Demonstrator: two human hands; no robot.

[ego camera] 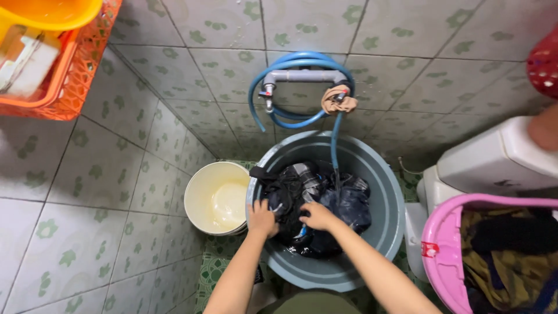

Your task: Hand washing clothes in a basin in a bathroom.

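Note:
Both my hands reach down into a large grey-blue basin (pixel 381 227) full of wet dark clothes (pixel 343 206). My left hand (pixel 261 218) presses on the black cloth at the basin's left side, fingers curled into it. My right hand (pixel 317 215) grips the dark cloth in the middle. A blue hose (pixel 333 145) runs from a grey tap pipe (pixel 305 76) on the tiled wall down into the basin.
A cream bucket (pixel 216 197) with water stands left of the basin. A pink basin (pixel 444 244) of patterned clothes sits at the right by a white toilet tank (pixel 494 160). An orange crate (pixel 75 75) hangs top left. A rag (pixel 339 100) hangs on the pipe.

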